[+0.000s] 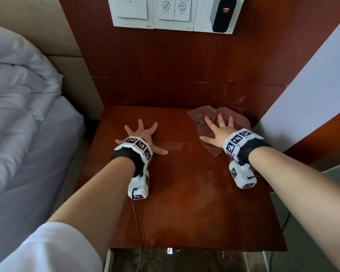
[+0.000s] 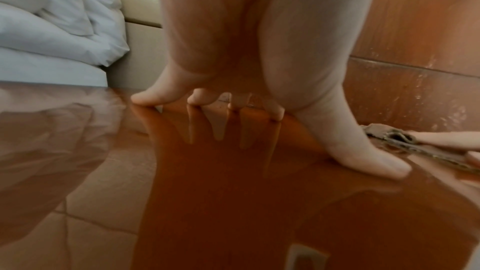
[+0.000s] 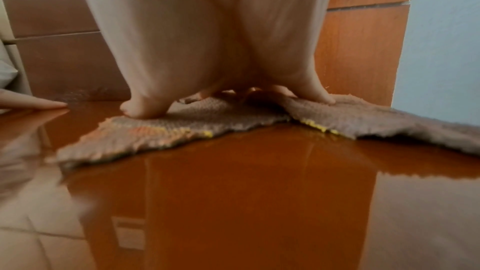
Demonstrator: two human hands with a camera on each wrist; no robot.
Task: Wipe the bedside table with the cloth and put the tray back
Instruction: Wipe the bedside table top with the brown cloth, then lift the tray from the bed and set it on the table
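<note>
Two hands are laid flat on the glossy reddish-brown wooden bedside table (image 1: 185, 193). The right hand (image 1: 217, 130) is spread, fingers straight, on the thin brown woven cloth with a frayed, yellow-flecked edge (image 3: 161, 132), which is pressed down rather than gripped. The left hand (image 1: 140, 137) is splayed on bare wood, fingertips and thumb touching the top, nothing being held.

The cloth is judged to be light, soft and limp. It lies rumpled, with a fold raised under the palm, so it can be expected to bunch and to slide readily over the polished top. It is best driven by flat pressure from the palm and fingers over its middle. If it is to be lifted, a pinch at the loose near corner beside the right thumb would serve.

The cloth lies at the far right corner of the table, near the wooden back panel (image 1: 165, 75) and the pale wall (image 1: 312, 95), wholly under and around the right hand. It is set apart from the left hand, whose thumb points toward it across bare wood.

The tray is not seen in any view. Whether the surface is damp cannot be told for certain, though faint streaks seem to show.
</note>
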